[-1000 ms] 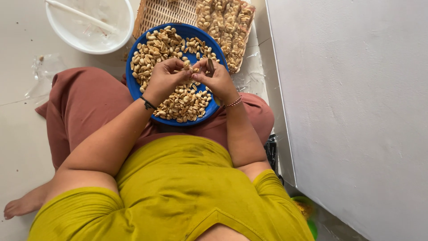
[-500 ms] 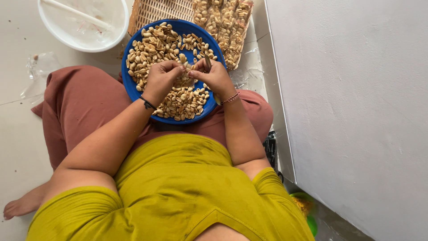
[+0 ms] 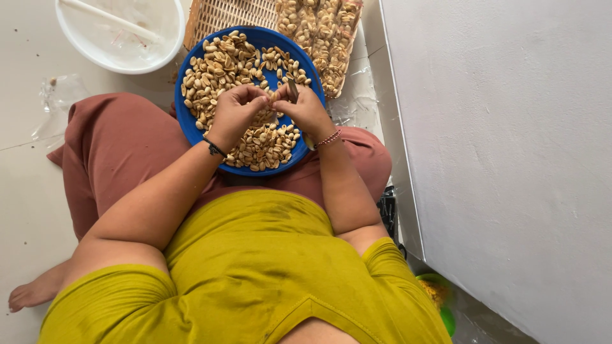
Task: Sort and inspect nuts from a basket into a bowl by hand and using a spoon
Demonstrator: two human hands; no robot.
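So both hands pinch one nut between fingertips, right over the blue plate on my lap.

A blue plate carries pale tan nuts. A white bowl sits far left, a beige woven tray beyond. The shirt is mustard yellow, the trousers rust brown, the floor off-white.

Pale tan peanuts on a round blue plastic plate

The plate rested level on the lap, its nuts spread in one loose layer, thickest at the far-left part and near edge; above its middle, one small nut was pinched between both hands' fingertips.
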